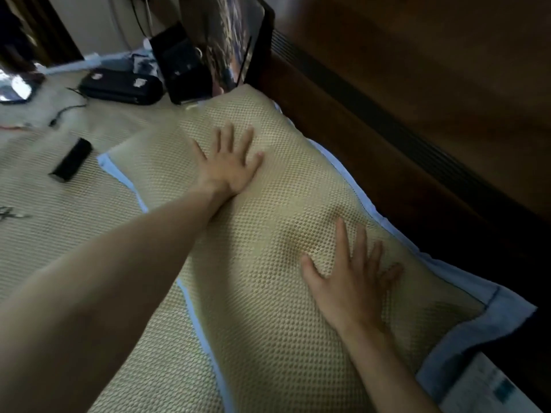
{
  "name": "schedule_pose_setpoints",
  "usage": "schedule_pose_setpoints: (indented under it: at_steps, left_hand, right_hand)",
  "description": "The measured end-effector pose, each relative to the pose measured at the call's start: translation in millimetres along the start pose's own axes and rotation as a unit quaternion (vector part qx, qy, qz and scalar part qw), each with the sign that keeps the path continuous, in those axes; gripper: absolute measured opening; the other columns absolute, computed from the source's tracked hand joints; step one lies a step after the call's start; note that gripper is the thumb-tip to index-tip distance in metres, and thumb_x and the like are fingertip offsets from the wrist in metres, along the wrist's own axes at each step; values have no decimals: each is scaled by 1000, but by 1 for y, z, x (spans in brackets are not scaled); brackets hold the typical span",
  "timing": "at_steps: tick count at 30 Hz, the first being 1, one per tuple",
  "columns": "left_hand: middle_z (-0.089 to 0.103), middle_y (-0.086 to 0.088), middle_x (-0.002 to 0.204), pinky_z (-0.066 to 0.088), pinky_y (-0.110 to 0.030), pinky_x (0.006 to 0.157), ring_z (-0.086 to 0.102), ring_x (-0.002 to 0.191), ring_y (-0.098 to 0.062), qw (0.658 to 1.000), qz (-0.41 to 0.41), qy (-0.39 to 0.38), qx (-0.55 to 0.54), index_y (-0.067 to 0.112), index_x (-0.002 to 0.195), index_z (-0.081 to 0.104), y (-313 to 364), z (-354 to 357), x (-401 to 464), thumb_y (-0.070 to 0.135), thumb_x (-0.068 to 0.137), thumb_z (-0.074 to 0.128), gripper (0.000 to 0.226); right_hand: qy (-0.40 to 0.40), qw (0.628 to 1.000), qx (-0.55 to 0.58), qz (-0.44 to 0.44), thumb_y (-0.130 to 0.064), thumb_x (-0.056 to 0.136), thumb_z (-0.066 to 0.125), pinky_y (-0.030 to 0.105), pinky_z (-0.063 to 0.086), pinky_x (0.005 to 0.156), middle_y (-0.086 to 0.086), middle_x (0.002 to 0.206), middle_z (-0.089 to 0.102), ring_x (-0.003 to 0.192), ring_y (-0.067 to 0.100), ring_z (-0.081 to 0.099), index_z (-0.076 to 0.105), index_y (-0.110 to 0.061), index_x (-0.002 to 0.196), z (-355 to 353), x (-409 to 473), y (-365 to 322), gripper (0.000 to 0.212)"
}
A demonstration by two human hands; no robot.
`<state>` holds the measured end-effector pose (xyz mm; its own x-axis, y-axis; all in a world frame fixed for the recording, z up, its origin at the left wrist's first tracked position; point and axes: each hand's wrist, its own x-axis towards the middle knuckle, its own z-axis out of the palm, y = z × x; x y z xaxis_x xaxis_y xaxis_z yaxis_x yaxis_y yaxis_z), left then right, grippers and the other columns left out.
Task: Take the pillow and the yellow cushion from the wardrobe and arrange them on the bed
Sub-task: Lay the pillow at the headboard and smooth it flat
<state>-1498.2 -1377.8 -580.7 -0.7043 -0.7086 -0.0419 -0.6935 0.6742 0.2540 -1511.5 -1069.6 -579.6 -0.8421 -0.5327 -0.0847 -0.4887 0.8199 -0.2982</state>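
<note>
Nothing here can be read. The white printed sheet with a teal patch (492,389) at the near right corner of the bed carries faint lines of print, too blurred to make out. The black zipped pouch (119,87) near the bed's far left edge bears two pale patches that may be labels, but no letters are legible. The dark poster-like picture (229,40) at the far edge shows no clear writing.

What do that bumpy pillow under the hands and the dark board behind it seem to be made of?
The pillow looks covered in a beige woven mesh, matte, judging by its regular honeycomb dimples; a pale blue fabric border shows at the edges. The headboard looks like dark brown wood with a slight sheen, though the blur hides any grain.
</note>
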Motion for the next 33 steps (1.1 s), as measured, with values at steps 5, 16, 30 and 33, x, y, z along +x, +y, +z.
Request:
schedule_pose_setpoints:
  at_steps: [5, 16, 30, 33]
  left_hand:
    - [-5, 1, 169, -14, -66, 115, -12, 153, -27, 991, 117, 23, -68, 60, 150, -7, 32, 23, -100, 81, 91, 6, 64]
    - [-15, 12, 166, -21, -69, 109, -16, 153, -18, 996, 44, -32, 67, 52, 152, -16, -10, 20, -130, 82, 85, -9, 73]
    - [14, 2, 168, 26, -56, 113, 29, 146, -33, 985, -59, -159, 42, 41, 157, 16, 56, -190, -386, 66, 98, 32, 66]
    - [17, 2, 167, 27, -54, 112, 33, 144, -34, 988, -102, -112, 14, 42, 156, 20, 83, -237, -469, 64, 97, 37, 65]
  right_hand:
    - [9, 995, -33, -89, -88, 82, 9, 69, -3, 114, 9, 165, -13, 149, 39, -15, -6, -44, 154, 9, -50, -59, 86]
    - [-127, 988, -79, 42, -96, 67, -5, 72, 0, 111, -14, 158, -33, 144, 20, -34, -22, -47, 149, 8, -117, -11, 97]
    - [-148, 977, -59, -142, -49, 100, 42, 41, 31, 113, 6, 155, 34, 138, 28, 36, 22, -20, 155, -237, -221, -14, 65]
    - [-136, 972, -45, -185, -44, 99, 43, 42, 37, 107, 10, 145, 45, 130, 30, 44, 33, -14, 147, -293, -272, 0, 57]
